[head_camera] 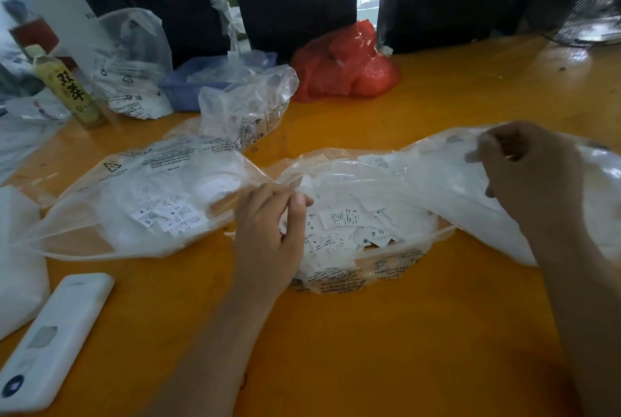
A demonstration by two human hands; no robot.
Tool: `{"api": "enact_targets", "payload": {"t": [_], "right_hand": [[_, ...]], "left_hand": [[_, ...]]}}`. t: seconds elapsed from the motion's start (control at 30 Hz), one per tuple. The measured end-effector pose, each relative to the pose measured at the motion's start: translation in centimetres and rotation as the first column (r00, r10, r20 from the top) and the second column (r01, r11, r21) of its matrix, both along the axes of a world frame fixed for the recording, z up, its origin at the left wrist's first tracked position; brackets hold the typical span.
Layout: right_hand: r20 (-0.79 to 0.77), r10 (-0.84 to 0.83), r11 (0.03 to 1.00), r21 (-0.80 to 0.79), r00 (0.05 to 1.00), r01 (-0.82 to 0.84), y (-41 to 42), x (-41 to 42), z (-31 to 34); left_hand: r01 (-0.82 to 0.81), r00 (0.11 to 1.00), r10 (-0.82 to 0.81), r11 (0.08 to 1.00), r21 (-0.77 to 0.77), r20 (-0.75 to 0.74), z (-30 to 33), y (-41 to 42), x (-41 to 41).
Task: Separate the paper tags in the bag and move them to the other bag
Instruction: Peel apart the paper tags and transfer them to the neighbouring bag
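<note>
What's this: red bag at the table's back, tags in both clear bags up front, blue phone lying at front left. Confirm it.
Not quite: the phone is white, not blue, as the head view shows. The rest holds: the red bag sits at the back of the table, and tags lie in both clear bags.

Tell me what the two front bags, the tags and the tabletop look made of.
Left bag and right bag: thin clear plastic film, glossy, creased. Tags: white, matte, printed; seemingly paper, possibly fabric. Tabletop: hard, smooth orange surface with soft reflections, probably laminate or painted wood.
</note>
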State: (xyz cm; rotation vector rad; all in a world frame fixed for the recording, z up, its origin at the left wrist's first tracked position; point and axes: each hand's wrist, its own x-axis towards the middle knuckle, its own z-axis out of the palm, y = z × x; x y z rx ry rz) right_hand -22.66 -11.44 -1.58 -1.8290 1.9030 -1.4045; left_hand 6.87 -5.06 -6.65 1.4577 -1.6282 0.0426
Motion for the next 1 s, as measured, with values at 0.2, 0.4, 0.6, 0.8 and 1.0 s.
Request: {"api": "enact_targets", "payload": {"t": [0.2,0.4,0.6,0.8,1.0], "right_hand": [[0.317,0.501,0.831,0.086,0.806,-0.55,2.1,5.3,-1.5],[-0.081,0.638,0.77,0.096,0.766,-0.631,3.5,7.9,-3.7],[-0.214,0.602,0.792,0.041,0.769,-0.609,3.6,8.6,-4.4],[-0.076,0.638,0.769,0.112,0.766,-0.629,3.7,8.8,-4.6],[0.156,0.652,0.725,0.156,0.742,-0.671,3.7,8.5,-4.1]], "left_hand": [[0.341,0.874,-0.221,0.914,0.222,-0.432,0.3,0.9,-2.1],[0.446,0.8,-0.188,0.821,0.355,-0.57,0.5,1.1,-2.6],[0.483,0.706,-0.132,0.809,0.336,-0.696,0.3,1.1,-2.5],[0.49,0.647,-0.113,0.82,0.297,-0.754,0.1,1.0,-2.5],[0.532,0.631,-0.141,0.795,0.293,-0.763,-0.1,0.8,-2.3]]}}
